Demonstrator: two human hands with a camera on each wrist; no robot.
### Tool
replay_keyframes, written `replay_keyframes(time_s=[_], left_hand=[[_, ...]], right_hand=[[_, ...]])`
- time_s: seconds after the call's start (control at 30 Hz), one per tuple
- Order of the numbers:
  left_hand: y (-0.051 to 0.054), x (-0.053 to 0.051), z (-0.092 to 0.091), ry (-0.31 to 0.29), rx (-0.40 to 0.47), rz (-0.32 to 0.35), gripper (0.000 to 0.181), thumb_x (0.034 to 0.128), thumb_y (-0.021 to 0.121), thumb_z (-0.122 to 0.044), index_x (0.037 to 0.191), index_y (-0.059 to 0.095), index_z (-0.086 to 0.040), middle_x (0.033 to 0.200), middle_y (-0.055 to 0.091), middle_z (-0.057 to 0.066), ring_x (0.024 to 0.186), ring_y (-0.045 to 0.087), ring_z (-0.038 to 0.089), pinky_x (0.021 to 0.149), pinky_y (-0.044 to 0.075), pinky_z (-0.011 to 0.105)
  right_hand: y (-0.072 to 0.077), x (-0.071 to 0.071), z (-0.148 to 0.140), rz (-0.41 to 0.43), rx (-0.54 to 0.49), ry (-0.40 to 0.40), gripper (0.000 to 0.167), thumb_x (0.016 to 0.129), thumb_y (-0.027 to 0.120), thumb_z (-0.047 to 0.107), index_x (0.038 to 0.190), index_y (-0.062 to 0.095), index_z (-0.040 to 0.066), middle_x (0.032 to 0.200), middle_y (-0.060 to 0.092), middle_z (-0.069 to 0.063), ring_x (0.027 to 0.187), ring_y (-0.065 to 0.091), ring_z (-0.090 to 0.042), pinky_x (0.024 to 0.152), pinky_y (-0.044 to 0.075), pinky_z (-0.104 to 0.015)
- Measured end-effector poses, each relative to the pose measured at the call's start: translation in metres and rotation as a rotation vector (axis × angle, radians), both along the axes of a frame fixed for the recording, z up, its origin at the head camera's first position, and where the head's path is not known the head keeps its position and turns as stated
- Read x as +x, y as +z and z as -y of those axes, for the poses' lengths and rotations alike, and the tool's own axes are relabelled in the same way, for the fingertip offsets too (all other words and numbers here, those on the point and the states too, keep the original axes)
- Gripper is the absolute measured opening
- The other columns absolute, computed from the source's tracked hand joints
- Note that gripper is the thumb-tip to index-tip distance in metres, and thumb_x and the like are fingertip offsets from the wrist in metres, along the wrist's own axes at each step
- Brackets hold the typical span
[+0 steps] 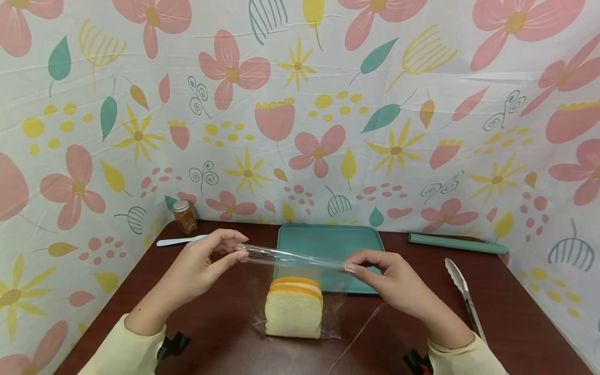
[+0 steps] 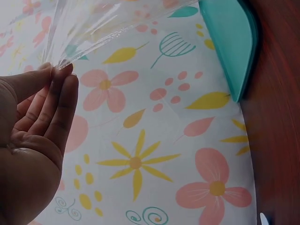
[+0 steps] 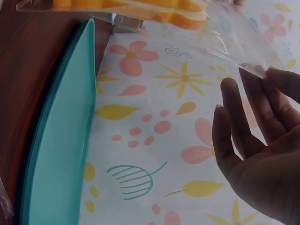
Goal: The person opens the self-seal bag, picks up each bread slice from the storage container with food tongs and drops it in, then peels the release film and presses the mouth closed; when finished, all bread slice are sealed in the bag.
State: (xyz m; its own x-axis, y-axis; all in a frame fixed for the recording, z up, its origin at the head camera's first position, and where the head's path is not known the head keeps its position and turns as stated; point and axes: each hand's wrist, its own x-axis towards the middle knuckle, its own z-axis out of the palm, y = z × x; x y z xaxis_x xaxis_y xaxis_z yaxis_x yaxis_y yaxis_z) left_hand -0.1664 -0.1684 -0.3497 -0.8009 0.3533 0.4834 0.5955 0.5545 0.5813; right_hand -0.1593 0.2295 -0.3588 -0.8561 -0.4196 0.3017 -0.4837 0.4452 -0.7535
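Observation:
Slices of bread (image 1: 294,312) stand together inside a clear plastic bag (image 1: 290,258), near the middle of the table in the head view. My left hand (image 1: 206,263) pinches one upper corner of the bag between thumb and fingers. The opposite corner is pinched by my right hand (image 1: 391,276), so the top edge is stretched between both hands. In the left wrist view, the film (image 2: 84,28) gathers at the left fingertips. The right wrist view shows the bread's orange crust (image 3: 183,18) through the plastic, with the other right-hand fingers spread apart.
Behind the bag lies a teal tray (image 1: 330,237). A jar with a silver lid (image 1: 185,217) and a pale blue spreader (image 1: 180,241) are at the left. To the right are a green roll (image 1: 457,243) and metal tongs (image 1: 464,297). Floral cloth surrounds the table.

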Motion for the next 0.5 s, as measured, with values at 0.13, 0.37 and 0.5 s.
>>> replay_keyframes(time_s=[0.13,0.37,0.5], left_hand=[[-0.0019,0.0015,0.0001,-0.004,0.013,-0.011,0.026,0.0996,0.078,-0.019,0.124,0.068,-0.023,0.098,0.076,-0.014,0.091,0.071,-0.001,0.076,0.058,0.022],[-0.0049,0.0034,-0.0033,-0.052,0.064,0.072,0.026,0.1025,0.075,-0.021,0.127,0.066,-0.025,0.104,0.076,-0.012,0.095,0.071,0.001,0.073,0.055,0.023],[-0.0084,0.0041,-0.0031,-0.086,0.140,0.169,0.029,0.1039,0.073,-0.021,0.131,0.065,-0.025,0.108,0.075,-0.006,0.099,0.071,0.005,0.077,0.057,0.023]], right_hand=[[-0.0020,-0.0017,-0.0014,0.038,-0.043,0.043,0.015,0.108,0.066,0.023,0.111,0.080,0.027,0.113,0.079,0.007,0.106,0.073,-0.008,0.095,0.060,-0.025],[-0.0027,-0.0050,-0.0049,0.151,-0.100,0.146,0.020,0.113,0.056,0.018,0.123,0.072,0.014,0.122,0.076,-0.007,0.115,0.074,-0.010,0.104,0.059,-0.022],[-0.0033,-0.0044,-0.0024,0.180,-0.082,0.166,0.033,0.110,0.062,0.016,0.143,0.060,0.018,0.132,0.071,-0.012,0.121,0.070,-0.008,0.098,0.060,-0.025]])
